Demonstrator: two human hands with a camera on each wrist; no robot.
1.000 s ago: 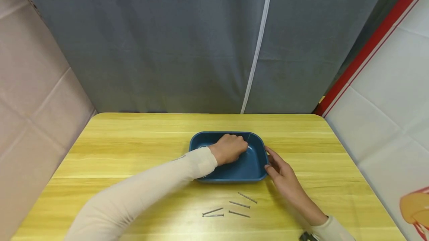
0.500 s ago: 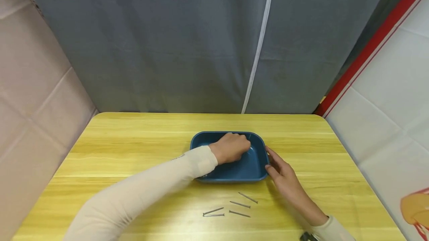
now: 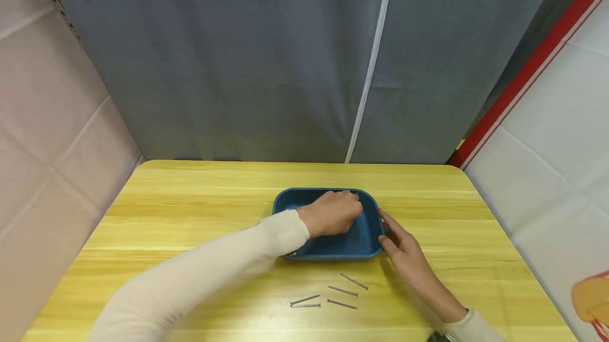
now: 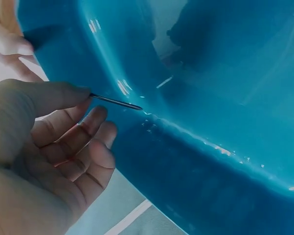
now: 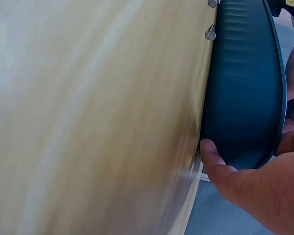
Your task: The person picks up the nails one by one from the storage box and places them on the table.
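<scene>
A blue rectangular tray (image 3: 328, 249) stands on the table. My left hand (image 3: 335, 212) reaches over into it, knuckles up. In the left wrist view its thumb and index finger pinch a thin metal nail (image 4: 116, 102) by one end, the other end pointing out over the tray's inside. The other fingers are loosely curled. That nail is hidden behind the hand in the head view. My right hand (image 3: 404, 247) holds the tray's right end, thumb at the near corner and fingers along the end wall. The right wrist view shows a finger low against the tray's outer wall (image 5: 247, 88).
Several loose nails (image 3: 342, 290) lie on the wooden table (image 3: 200, 199) in front of the tray. A grey curtain (image 3: 238, 67) hangs behind the table's far edge. Pale panels (image 3: 57, 120) stand at both sides, the right one edged in red.
My left hand has shifted slightly to the right inside the tray. The right hand keeps its hold on the tray's end, and the nails on the table lie as before.
</scene>
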